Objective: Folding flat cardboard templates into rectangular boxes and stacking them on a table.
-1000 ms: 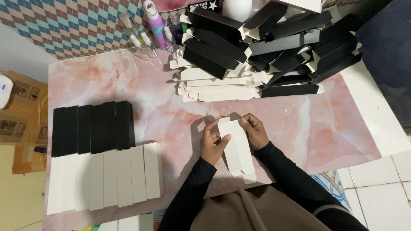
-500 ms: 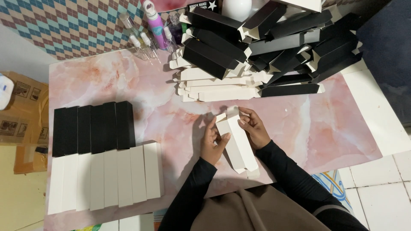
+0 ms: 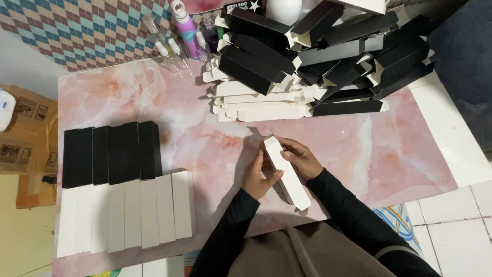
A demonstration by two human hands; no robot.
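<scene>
I hold a long white carton box (image 3: 287, 172) between both hands, lying diagonally over the pink marble tabletop (image 3: 205, 133). My left hand (image 3: 259, 177) grips its left side near the middle. My right hand (image 3: 302, 158) clasps its right side near the upper end, where a small flap sticks up. The box's lower end points toward my lap.
A pile of black folded boxes (image 3: 328, 46) over flat white carton blanks (image 3: 261, 105) fills the far side. A neat row of black boxes (image 3: 110, 154) above white boxes (image 3: 125, 215) lies at left. Small spray bottles (image 3: 177, 46) stand at the back. A cardboard box (image 3: 25, 149) sits left of the table.
The white box has been folded narrower between my hands and turned slightly, with its upper end now higher on the table. Both hands stayed on it.
</scene>
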